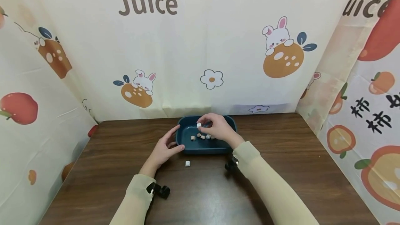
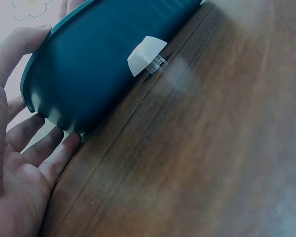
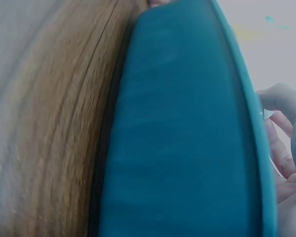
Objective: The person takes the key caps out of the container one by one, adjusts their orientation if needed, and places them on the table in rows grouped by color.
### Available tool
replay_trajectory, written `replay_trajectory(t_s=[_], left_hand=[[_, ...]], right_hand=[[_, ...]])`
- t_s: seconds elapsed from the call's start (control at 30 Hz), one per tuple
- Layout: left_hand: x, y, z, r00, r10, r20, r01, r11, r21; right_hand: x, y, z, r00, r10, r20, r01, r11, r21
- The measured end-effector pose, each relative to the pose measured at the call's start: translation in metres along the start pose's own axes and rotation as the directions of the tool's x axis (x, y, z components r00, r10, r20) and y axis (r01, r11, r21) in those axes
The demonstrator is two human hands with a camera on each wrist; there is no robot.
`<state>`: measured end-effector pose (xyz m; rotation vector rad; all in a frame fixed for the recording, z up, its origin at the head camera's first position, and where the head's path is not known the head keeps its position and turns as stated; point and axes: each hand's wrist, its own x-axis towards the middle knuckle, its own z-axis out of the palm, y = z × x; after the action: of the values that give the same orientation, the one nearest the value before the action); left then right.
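I have the blue tray [image 1: 204, 151] sitting at the table's [image 1: 118, 155] far edge, about midway between its two far corners. The left hand [image 1: 161, 150] is at the tray's left end, thumb at the near-left corner and fingers spread along the left side; from the left wrist I see fingertips resting on the tray's outer wall. The right hand [image 1: 218, 127] hangs over the tray's interior, coming in across its right side, and pinches a white cube [image 1: 198, 125] between thumb and fingers. My right wrist view is mostly the tray's front wall, with only part of that hand showing past the rim.

Inside the tray I count several small pale blocks [image 1: 193, 138] scattered below the right hand; some look beige, others whiter, and the hand may cover more. A single white keycap [image 1: 188, 164] lies on the table just in front of the tray, toward its near-left corner, with a clear part visible at its base in the left wrist view.

Both arms reach in from the table's near edge in pale sleeves [image 1: 272, 183]. Behind the far edge I see a printed curtain [image 1: 187, 51] with rabbits, fruit and "Juice" lettering.
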<state>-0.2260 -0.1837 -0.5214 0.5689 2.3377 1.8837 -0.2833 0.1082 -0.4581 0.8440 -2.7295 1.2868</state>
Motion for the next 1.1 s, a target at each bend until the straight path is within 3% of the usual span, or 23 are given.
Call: replay_trajectory(t_s=[0.43,0.83,1.1], left_hand=[[-0.001,0.000,0.000,1.000,-0.014,-0.001,0.014,1.000,-0.007],[0.001,0.003,0.001,1.000,-0.004,-0.002,0.004,1.000,-0.007],[0.000,0.001,0.000,1.000,0.002,-0.003,-0.002,1.000,-0.001]], right_hand=[[-0.025,-0.013,-0.001,0.995,-0.057,-0.083,0.062,0.996,0.064],[-0.039,-0.023,-0.008,0.991,-0.045,-0.128,0.051,0.998,0.041],[-0.057,-0.036,0.003,0.978,-0.138,-0.155,0.146,0.988,0.045]])
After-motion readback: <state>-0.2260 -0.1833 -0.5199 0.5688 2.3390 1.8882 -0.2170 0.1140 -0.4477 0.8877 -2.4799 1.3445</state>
